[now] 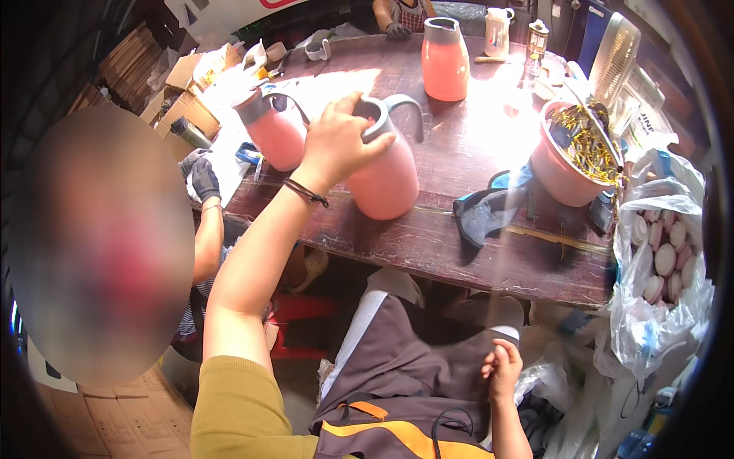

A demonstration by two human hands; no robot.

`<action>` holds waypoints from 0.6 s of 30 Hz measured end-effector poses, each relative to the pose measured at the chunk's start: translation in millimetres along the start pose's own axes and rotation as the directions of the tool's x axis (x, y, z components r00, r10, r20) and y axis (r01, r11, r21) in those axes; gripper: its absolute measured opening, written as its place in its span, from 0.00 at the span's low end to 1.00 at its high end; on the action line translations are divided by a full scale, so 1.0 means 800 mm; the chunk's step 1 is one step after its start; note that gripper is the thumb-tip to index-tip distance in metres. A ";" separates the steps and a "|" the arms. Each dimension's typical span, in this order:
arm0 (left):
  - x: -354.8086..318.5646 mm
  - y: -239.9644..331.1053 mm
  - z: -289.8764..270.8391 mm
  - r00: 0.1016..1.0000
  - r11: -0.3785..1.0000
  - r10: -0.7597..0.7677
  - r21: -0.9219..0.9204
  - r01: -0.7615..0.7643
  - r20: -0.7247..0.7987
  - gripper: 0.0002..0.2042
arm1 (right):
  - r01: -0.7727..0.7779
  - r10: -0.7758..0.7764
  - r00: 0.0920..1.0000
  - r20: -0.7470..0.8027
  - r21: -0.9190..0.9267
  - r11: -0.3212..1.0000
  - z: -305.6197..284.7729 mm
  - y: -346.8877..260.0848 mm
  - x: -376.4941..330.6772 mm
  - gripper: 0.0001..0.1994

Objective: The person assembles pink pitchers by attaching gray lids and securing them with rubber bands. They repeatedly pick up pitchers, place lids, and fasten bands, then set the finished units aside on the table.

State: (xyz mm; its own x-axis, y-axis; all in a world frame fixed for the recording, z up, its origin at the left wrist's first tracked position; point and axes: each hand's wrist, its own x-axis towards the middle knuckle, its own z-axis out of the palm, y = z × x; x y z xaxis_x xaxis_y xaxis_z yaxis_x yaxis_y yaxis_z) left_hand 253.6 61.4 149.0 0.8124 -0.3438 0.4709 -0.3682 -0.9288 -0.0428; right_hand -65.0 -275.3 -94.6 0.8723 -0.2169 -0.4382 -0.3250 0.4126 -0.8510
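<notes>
A pink jug (386, 183) with a grey collar and a grey handle stands upright near the table's front edge. Over its open top reaches my left hand (342, 141), its thumb and fingers closed on the grey rim. Down by my right thigh, below the table, is my right hand (502, 369). Its fingers are curled; whether something small is in them is hidden. Just left of the gripped jug, a second pink jug (277, 136) leans slightly. A third pink jug (446, 69) stands farther back.
A pink bucket (569, 172) of yellow-and-dark strands stands right. Grey-blue cloths (489, 210) lie on the table (527, 264). A plastic bag (638, 329) of round pale pieces hangs at the right edge. A co-worker's gloved hand (205, 180) is at left, another gloved hand (397, 30) at the far side.
</notes>
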 end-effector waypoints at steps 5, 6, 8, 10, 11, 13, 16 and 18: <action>-0.041 0.038 -0.042 0.987 0.986 -0.161 -0.028 0.161 0.030 0.28 | 0.224 -0.284 0.877 -0.387 -0.195 0.955 -0.150 0.049 -0.020 0.09; -0.051 0.045 -0.057 0.978 0.979 -0.193 -0.047 0.197 0.077 0.28 | 0.204 -0.254 0.833 -0.492 -0.154 0.967 -0.187 0.068 -0.031 0.09; -0.077 0.047 -0.084 0.995 0.971 -0.088 -0.220 0.096 0.047 0.26 | 0.166 -0.301 0.703 -0.644 -0.263 0.950 -0.274 0.132 -0.053 0.10; -0.098 0.062 -0.111 0.984 0.926 0.008 -0.372 0.060 0.179 0.22 | -0.002 -0.251 0.578 -0.776 -0.308 0.951 -0.357 0.206 -0.088 0.12; -0.111 0.071 -0.118 0.969 0.863 0.067 -0.501 0.063 0.237 0.21 | -0.155 -0.381 0.604 -0.700 -0.572 0.806 -0.407 0.267 -0.108 0.14; -0.142 0.097 -0.127 0.926 0.800 0.214 -0.600 0.017 0.312 0.19 | -0.366 -0.427 0.717 -0.551 -0.819 0.442 -0.442 0.349 -0.136 0.16; -0.182 0.139 -0.105 0.771 0.735 0.465 -0.675 -0.062 0.435 0.17 | -0.356 -0.041 0.914 -0.403 -0.849 0.391 -0.351 0.382 -0.128 0.16; -0.199 0.165 -0.097 0.732 0.712 0.525 -0.695 -0.099 0.434 0.17 | -0.330 0.084 0.942 -0.325 -0.852 0.406 -0.316 0.373 -0.123 0.17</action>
State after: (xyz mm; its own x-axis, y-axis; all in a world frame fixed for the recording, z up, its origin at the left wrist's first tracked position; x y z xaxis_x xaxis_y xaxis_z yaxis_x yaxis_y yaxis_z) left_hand 40.5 4.4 137.0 0.5974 -0.7997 -0.0601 -0.6570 -0.5310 0.5351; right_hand -340.0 -354.5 -378.5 0.6759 -0.4569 -0.5782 -0.7310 -0.5152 -0.4475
